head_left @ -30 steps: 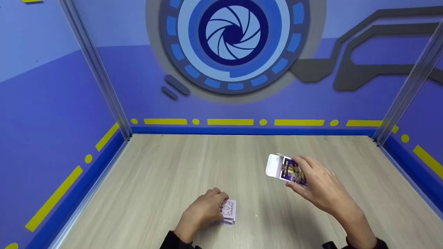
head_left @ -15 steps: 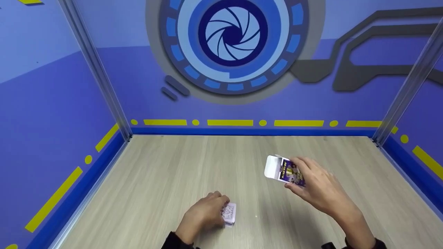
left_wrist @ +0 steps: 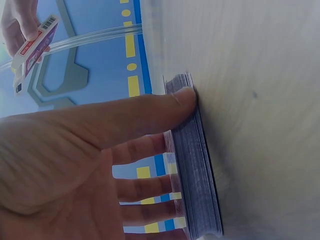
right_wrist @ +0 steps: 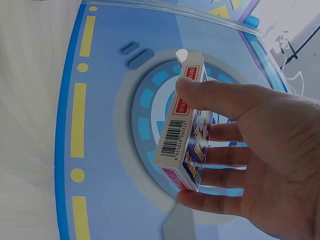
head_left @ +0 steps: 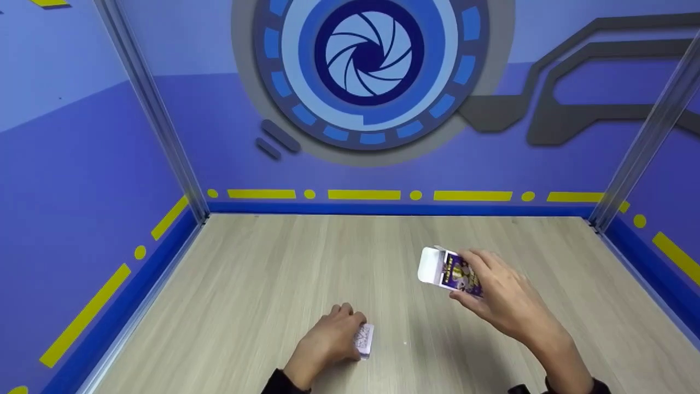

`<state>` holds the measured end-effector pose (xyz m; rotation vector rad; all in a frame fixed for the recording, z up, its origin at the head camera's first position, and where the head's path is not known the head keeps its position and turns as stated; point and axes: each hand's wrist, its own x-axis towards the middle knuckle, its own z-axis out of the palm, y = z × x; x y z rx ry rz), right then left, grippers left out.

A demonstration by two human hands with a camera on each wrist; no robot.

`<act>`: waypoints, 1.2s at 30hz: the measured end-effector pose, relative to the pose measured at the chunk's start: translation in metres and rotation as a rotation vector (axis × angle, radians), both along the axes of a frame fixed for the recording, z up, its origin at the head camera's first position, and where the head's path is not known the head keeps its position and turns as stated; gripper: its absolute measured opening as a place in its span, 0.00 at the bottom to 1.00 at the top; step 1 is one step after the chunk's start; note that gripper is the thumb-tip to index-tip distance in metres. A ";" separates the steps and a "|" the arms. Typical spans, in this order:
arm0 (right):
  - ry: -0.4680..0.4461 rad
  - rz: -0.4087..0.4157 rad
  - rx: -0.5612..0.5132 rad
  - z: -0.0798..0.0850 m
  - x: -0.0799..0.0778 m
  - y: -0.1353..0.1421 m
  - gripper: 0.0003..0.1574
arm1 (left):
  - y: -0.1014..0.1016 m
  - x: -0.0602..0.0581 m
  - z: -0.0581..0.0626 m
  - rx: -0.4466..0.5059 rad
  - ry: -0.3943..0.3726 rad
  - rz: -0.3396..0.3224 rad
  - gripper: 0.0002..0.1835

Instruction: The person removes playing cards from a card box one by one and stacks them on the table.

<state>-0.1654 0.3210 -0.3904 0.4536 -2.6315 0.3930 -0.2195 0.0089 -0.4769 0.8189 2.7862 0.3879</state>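
Observation:
My left hand (head_left: 332, 335) grips a deck of playing cards (head_left: 365, 339) low over the wooden table, near the front. In the left wrist view the thumb presses one long side of the squared deck (left_wrist: 195, 170), and the fingers reach round to the far side. Up off the table to the right, my right hand (head_left: 506, 295) holds a purple card box (head_left: 462, 273) between thumb and fingers. Its white flap (head_left: 431, 265) stands open, pointing left. A barcode shows on the box's narrow side (right_wrist: 172, 137) in the right wrist view.
The pale wooden table (head_left: 273, 262) is closed in by a blue back wall (head_left: 361, 175) and by side walls. Metal posts stand at both back corners, the left post (head_left: 158, 115) among them. A small speck lies on the table between the hands.
The cards, uneven at the lower edge one second ago, now look squared into one stack. The left hand has shifted slightly, covering more of the deck. The right hand and box are nearly still.

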 end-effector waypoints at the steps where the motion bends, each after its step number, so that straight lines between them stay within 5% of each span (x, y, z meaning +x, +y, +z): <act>1: 0.002 0.001 0.001 0.000 0.000 0.000 0.43 | 0.000 0.000 0.000 -0.001 0.000 -0.002 0.34; 16: -0.004 0.006 0.004 -0.002 -0.001 -0.001 0.43 | -0.009 -0.004 0.007 0.036 -0.078 0.015 0.45; 20: -0.015 0.007 0.006 -0.004 -0.002 -0.004 0.44 | -0.010 -0.009 0.010 0.117 -0.019 0.057 0.42; 28: 0.007 0.047 0.023 -0.011 -0.005 -0.013 0.45 | 0.006 -0.007 0.024 0.488 0.365 0.044 0.12; 31: 0.008 0.057 0.038 -0.013 -0.005 -0.017 0.45 | 0.016 0.002 0.030 0.672 0.378 0.010 0.04; 36: -0.002 0.084 0.067 -0.017 -0.005 -0.026 0.45 | 0.030 0.017 0.038 0.892 0.283 -0.062 0.02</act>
